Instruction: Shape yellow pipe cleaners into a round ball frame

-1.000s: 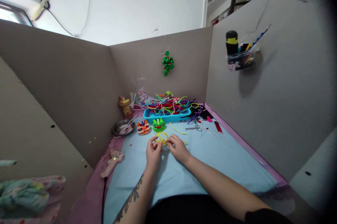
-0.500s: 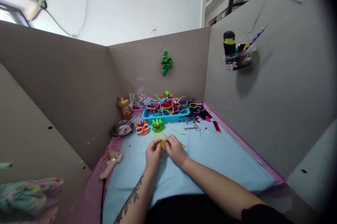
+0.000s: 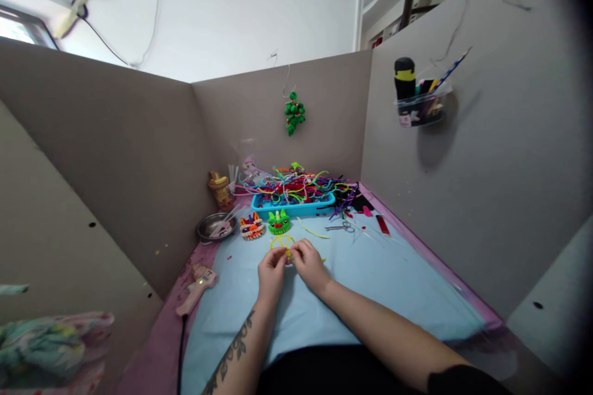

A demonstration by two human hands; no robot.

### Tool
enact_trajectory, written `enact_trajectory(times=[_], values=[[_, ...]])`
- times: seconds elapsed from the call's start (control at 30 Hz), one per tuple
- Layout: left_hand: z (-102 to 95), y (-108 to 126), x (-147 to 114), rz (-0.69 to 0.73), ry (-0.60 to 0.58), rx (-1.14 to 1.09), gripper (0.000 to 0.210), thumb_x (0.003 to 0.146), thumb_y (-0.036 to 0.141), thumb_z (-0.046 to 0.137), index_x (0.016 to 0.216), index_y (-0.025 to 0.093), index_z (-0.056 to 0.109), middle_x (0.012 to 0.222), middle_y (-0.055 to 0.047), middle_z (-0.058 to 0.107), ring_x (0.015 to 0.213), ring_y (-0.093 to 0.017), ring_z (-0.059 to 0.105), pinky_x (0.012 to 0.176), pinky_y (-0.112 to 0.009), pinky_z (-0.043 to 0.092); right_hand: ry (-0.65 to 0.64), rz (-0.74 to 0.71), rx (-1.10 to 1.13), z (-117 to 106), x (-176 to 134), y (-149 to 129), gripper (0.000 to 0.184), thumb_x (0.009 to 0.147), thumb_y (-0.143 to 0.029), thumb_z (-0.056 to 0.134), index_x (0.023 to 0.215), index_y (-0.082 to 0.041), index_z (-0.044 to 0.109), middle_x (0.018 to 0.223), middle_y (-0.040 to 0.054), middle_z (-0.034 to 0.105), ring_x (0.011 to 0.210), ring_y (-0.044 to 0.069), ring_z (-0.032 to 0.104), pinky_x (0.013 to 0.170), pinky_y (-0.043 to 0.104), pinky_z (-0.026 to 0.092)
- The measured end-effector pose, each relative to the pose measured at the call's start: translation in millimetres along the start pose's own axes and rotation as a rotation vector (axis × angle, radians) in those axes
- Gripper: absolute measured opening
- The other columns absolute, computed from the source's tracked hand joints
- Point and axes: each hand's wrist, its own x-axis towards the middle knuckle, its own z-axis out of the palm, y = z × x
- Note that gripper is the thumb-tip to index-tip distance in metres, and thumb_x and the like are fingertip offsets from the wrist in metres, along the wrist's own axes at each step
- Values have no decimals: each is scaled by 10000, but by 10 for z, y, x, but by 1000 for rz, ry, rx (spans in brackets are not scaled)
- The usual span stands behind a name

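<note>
Blue cloth | left fingers, right fingers pinched on yellow hoop | near edge hidden

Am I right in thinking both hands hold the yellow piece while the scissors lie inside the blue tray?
Not quite: the head view shows the scissors on the light blue cloth, outside the blue tray. The left hand and right hand do hold the yellow piece.

One head-worn view, forward and slightly down across the nearby blue cloth.
</note>
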Motion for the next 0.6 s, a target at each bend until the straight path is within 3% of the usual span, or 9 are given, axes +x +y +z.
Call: enact_trajectory(times=[0.6], values=[[-7,-3,-8,34,27,52,241,668,293,643,845,130,632,742,-65,660,657,-154,607,668,-289,481,-12,-13,30,21,-7,32,122,797,-143,436,710,-188,510,724,16,512,708,155,501,657,271,395]])
